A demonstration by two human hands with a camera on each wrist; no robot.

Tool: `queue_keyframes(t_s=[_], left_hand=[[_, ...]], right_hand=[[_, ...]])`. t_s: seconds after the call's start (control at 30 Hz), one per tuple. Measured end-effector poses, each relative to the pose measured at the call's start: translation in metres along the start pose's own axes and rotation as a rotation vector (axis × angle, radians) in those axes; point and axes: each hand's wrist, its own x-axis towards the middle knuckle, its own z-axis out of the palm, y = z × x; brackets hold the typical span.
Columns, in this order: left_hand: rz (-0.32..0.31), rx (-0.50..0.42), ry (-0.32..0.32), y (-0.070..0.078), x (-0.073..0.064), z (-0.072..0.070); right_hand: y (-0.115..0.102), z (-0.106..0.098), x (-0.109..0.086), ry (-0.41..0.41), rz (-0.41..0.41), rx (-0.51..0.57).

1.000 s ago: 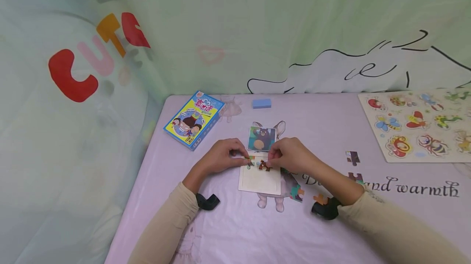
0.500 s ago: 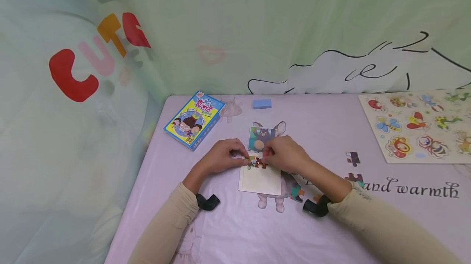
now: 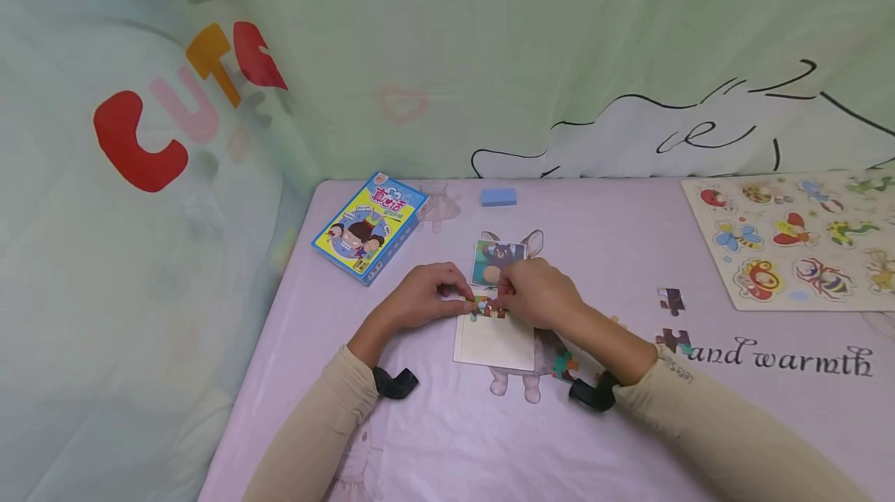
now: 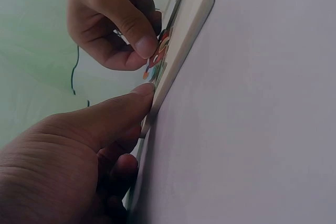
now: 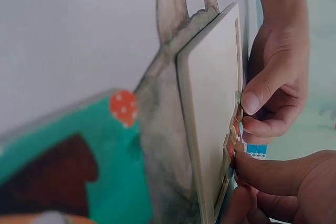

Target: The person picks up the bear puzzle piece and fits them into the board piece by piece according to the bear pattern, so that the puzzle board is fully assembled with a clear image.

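A pale square puzzle board (image 3: 494, 344) lies on the table, with a small bear picture (image 3: 498, 257) just beyond its far edge. My left hand (image 3: 428, 298) pinches a green and orange puzzle piece (image 3: 475, 315) at the board's far left corner; its thumb (image 4: 142, 88) shows on the near side in the left wrist view. From the right, my right hand (image 3: 541, 292) pinches a brown jigsaw piece (image 3: 498, 314) between thumb and fingers. The two pieces sit side by side along the far edge, partly covered by fingertips.
Loose jigsaw pieces (image 3: 673, 300) lie to the right, and another teal piece (image 3: 562, 364) is beside the board. A blue and yellow box (image 3: 369, 230) stands back left, near a blue block (image 3: 498, 197). An insect puzzle board (image 3: 797, 242) fills the far right.
My right hand has moved left, bringing the brown piece up against the corner piece at the board's far edge. The left hand has stayed in place.
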Motion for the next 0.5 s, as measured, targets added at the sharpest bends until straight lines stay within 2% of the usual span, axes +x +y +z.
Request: queue_keyframes(t_s=[0.5], left_hand=[[0.001, -0.02, 0.008, -0.0006, -0.0007, 0.0001]], right_hand=[[-0.0048, -0.0005, -0.0008, -0.003, 0.015, -0.026]])
